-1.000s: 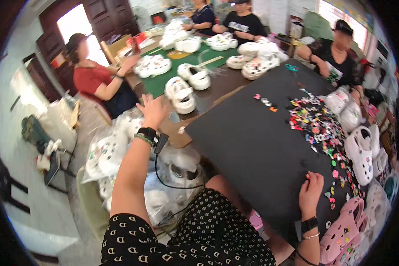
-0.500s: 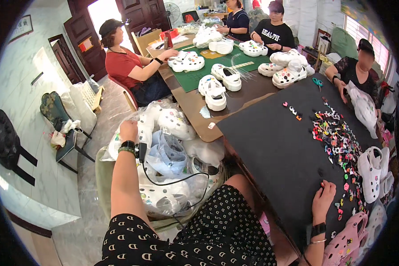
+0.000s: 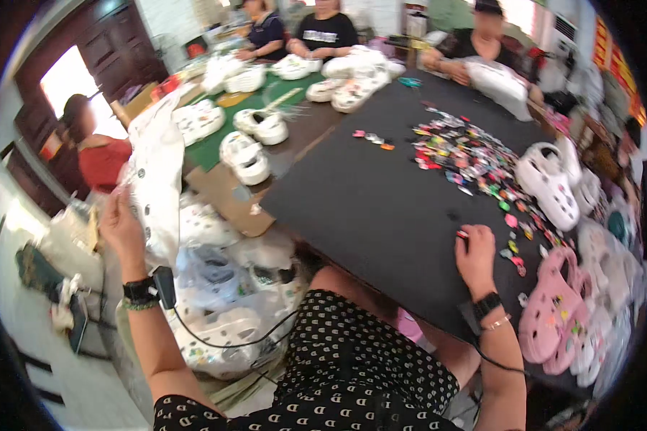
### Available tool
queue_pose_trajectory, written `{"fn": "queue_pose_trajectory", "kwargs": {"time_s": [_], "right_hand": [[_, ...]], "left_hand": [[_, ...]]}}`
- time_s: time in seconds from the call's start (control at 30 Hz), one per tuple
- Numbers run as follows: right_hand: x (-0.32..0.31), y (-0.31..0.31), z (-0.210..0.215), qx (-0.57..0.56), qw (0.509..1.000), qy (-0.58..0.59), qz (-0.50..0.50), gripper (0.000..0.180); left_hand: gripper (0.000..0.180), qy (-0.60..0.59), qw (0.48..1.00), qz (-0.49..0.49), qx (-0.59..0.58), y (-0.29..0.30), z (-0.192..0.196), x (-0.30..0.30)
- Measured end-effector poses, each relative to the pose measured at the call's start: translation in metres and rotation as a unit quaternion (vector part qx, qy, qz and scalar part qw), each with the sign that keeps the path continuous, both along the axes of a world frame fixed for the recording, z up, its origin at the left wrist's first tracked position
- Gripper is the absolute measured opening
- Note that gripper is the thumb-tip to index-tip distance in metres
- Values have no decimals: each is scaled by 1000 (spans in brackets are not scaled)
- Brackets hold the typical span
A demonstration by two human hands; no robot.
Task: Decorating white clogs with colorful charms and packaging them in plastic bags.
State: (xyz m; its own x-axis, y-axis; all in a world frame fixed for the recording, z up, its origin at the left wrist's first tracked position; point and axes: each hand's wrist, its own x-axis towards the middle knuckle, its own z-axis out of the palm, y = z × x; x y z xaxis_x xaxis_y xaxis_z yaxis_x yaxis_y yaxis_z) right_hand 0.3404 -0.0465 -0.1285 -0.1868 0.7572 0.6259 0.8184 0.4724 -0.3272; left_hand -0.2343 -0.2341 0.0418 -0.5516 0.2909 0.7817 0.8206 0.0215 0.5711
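Observation:
A clear plastic bag of white clogs (image 3: 156, 179) hangs raised at the left, its holes and a few dark spots showing through. My left hand (image 3: 122, 223) grips the bag's near side, fingers closed on it. Under it stands a heap of bagged clogs, a pale blue pair (image 3: 210, 276) among white ones. My right hand (image 3: 476, 258) rests on the black tabletop (image 3: 359, 208), fingers curled; a small red and dark bit shows at the thumb and forefinger, too blurred to name. Just beyond lies a spread of colourful shoe charms (image 3: 474, 154).
Pink clogs (image 3: 550, 309) and a white clog (image 3: 548, 187) line the table's right side. More white clogs (image 3: 246, 158) stand around a green mat (image 3: 201, 154). Several people sit around the tables; one across holds a bagged white item (image 3: 497, 82). A cable (image 3: 226, 346) crosses my lap.
My left hand has lifted a bag of white clogs up from the heap. The view has swung to the right. My right hand still rests on the black table.

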Motion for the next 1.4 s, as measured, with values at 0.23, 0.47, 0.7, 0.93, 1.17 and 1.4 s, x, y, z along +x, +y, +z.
{"fn": "queue_pose_trajectory", "kwargs": {"time_s": [0.23, 0.47, 0.7, 0.93, 1.17, 1.4], "right_hand": [[7, 3, -8, -70, 988, 134, -35, 20], [35, -1, -5, -20, 974, 195, -117, 32], [46, -39, 50, -77, 956, 277, -59, 10], [48, -28, 89, -339, 933, 99, 78, 22], [31, -5, 111, -460, 680, 426, 380, 28], [1, 19, 91, -226, 936, -36, 266, 55]], "left_hand": [[29, 84, 966, -244, 6, 103, 4, 121], [24, 278, 770, -556, -142, 147, -70, 266], [62, 300, 749, -531, -261, 107, -68, 304], [71, 219, 809, -485, -248, 97, -71, 270], [50, 50, 871, -407, -269, 92, -97, 240], [47, -75, 868, -391, -298, 92, -122, 224]]}}
